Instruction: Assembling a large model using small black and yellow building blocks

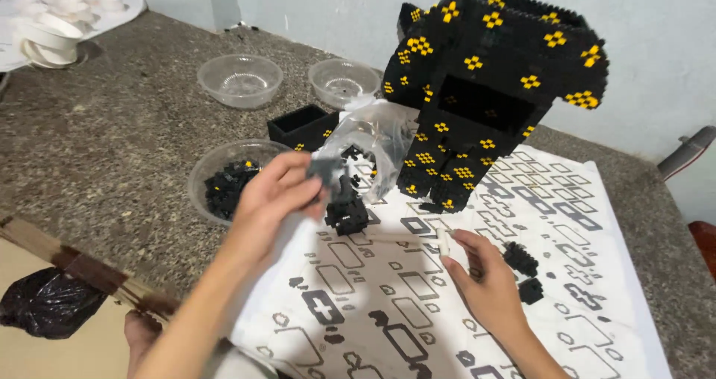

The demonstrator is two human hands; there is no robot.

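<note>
Head cam, looking down on speckled stone counter (112, 148) w/ white instruction sheet (447, 319) spread over its R half. L hand (272, 200) is reaching in from lower L, fingers closing in a pinch on a small dark grey brick piece (327, 168), held just above a small black brick assembly (346, 213) that is sitting on the sheet; can't tell if piece and assembly are touching. R hand (485, 282) is resting low over the sheet, fingers curling round a thin whitish stick-like tool (443, 241), tip pointing up-left toward the assembly. Just R of the R hand, two small black brick clusters (523, 268) are lying on the sheet, plus scattered single black bits. Behind the hands, large black brick model (488, 88) w/ yellow dot patterns is standing on the sheet, tilting a little, w/ square hollow in its front. Crumpled clear plastic bag (369, 136) is lying betw. model and L hand, few dark pieces inside. Clear plastic bowl (224, 174) holding black and yellow pieces is sitting just L of the L hand, partly behind it. Two more clear bowls (240, 80) are sitting further back, near the wall; contents too faint to tell. Small black open box section (302, 125) is sitting betw. those bowls and the bag. Black plastic bag (48, 301) is lying at lower L, below counter edge. White dishes (52, 36) are stacking at top L corner.
</note>
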